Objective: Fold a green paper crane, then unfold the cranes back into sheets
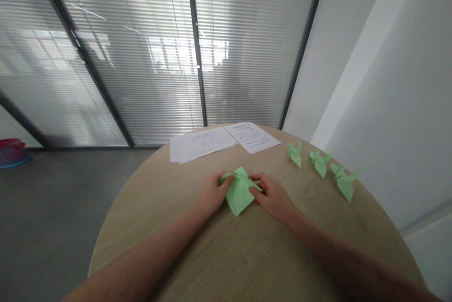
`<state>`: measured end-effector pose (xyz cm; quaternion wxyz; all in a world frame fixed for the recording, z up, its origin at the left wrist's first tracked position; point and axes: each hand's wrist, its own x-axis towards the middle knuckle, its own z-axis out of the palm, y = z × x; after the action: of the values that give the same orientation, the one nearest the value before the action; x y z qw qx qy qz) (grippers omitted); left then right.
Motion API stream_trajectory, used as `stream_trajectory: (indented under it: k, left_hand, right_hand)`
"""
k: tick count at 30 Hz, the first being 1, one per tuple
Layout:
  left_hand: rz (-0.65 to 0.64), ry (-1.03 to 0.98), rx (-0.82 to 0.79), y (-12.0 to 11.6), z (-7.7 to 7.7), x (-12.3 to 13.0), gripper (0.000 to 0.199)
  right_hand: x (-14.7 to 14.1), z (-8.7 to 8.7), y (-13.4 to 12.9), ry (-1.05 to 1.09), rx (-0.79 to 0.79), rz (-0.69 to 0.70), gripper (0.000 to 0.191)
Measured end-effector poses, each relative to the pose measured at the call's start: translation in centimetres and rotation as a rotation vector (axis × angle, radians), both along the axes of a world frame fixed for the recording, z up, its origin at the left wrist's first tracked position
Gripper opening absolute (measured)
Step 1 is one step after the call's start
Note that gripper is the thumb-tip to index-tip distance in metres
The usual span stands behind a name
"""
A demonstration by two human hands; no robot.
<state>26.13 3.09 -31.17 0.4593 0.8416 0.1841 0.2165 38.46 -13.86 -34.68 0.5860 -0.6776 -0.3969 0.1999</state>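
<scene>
We cannot see into the basket on the floor. Our left hand and right hand, nearly closed, pinch folded green paper over the worktop; printed sheets lie beyond, three paper figures rightward.

An office, it seems — blind-covered glass partition at twelve o'clock, printed sheets before it on a rounded surface, white wall at two.

My left hand and right hand are partly hiding green folded paper; the frame's edge is cropping a plastic basket; a printed sheet is blurring illegibly.
</scene>
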Motion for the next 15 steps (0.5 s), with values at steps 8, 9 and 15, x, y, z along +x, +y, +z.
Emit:
stream_trajectory:
  k: [8,9,15]
  left_hand:
    - [0.016,-0.117,0.147,-1.4,0.5,-0.2,0.021]
    - [0.019,-0.111,0.162,-1.5,0.5,-0.2,0.021]
    - [0.018,-0.09,0.2,-1.3,0.3,-0.2,0.023]
  right_hand:
    - [-0.2,-0.2,1.3,-0.052,0.05,-0.19,0.01]
    - [-0.2,-0.1,1.3,-0.059,0.056,-0.191,0.009]
    - [-0.7,0.2,0.8,-0.067,0.087,-0.149,0.009]
